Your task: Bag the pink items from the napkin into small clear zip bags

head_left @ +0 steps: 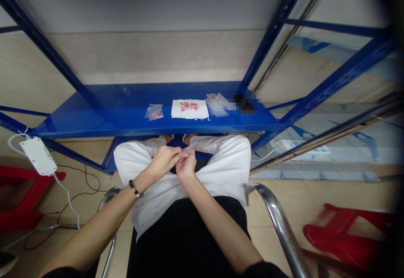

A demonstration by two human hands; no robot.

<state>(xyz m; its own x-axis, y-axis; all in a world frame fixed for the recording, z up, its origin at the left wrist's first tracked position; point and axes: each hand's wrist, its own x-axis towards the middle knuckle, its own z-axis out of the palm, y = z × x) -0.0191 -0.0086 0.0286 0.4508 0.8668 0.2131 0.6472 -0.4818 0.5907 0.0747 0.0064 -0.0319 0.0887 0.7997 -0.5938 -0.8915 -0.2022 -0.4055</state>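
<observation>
Above my lap, my left hand (164, 160) and my right hand (187, 166) meet, their fingers closed in a pinch. Between the fingertips shows a bit of clear plastic bag (188, 148), mostly covered by the fingers. On the blue shelf ahead lies a white cloth (189, 114) with a pink and green flower pattern. Left of it rests a clear zip bag (154, 112) with small pink pieces inside. Several flat clear bags (216, 104) overlap to the right of the cloth.
The blue metal shelf (116, 118) stands across my knees, with uprights on both sides. At its right end is a dark, blurred-out object (244, 102). A white power strip (38, 156) hangs at left. Red stools (344, 231) and chair armrests (277, 223) flank me.
</observation>
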